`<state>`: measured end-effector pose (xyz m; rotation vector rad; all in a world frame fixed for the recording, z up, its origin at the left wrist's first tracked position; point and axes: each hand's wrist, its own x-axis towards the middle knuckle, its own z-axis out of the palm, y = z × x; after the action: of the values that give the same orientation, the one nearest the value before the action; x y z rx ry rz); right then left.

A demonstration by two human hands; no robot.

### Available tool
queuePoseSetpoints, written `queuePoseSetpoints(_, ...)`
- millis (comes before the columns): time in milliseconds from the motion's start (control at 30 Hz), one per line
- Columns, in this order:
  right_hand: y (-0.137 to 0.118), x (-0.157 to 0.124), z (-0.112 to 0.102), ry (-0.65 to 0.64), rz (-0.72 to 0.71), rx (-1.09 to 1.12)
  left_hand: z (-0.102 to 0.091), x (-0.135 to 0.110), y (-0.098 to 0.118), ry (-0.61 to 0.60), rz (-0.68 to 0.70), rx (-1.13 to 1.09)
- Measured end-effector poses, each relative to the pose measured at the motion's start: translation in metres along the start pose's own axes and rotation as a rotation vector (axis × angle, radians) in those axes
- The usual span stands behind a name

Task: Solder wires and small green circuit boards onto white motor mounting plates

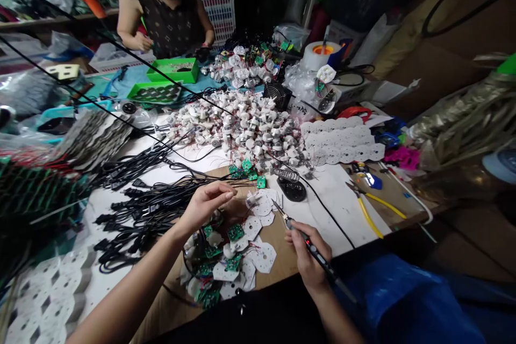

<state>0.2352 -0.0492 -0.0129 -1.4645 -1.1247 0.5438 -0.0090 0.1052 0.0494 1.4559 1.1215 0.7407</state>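
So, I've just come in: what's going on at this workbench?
Someone's right hand grips a soldering iron, its tip pointing up toward the white plates. The left hand is raised near them, fingertips close together; whether it pinches anything is too small to tell. Green circuit boards lie among the plates. Black cables lie to the left, and a heap of white parts is farther back. Beyond it is another person.

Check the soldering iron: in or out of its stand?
Out. The right hand grips the soldering iron, and its bare metal tip shows apart from the spring-coil stand.
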Motion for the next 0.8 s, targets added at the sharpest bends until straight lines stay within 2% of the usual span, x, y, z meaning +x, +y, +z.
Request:
queuePoseSetpoints(133,0.004,0.005,-0.005,0.044,-0.001,-0.018,0.005,0.004,0.002,0.011,-0.026,-0.117)
queuePoseSetpoints(200,0.005,0.004,-0.005,0.045,0.004,-0.028,0.008,0.006,0.001,0.011,-0.022,-0.090)
queuePoseSetpoints(433,0.008,-0.007,-0.001,0.005,0.067,-0.041,0.021,0.012,-0.012,-0.065,0.151,0.415)
queuePoseSetpoints(500,0.010,-0.009,0.000,-0.011,0.082,-0.036,0.015,0.012,-0.011,-0.074,0.156,0.472)
queuePoseSetpoints(600,0.011,-0.010,0.000,-0.023,0.090,-0.023,-0.009,0.011,-0.003,-0.073,0.152,0.523)
queuePoseSetpoints(733,0.008,-0.008,0.001,-0.022,0.078,-0.031,-0.042,0.006,0.006,-0.226,0.138,0.623)
queuePoseSetpoints(800,0.006,-0.006,0.001,-0.020,0.077,-0.041,-0.049,0.003,0.003,-0.227,0.132,0.666)
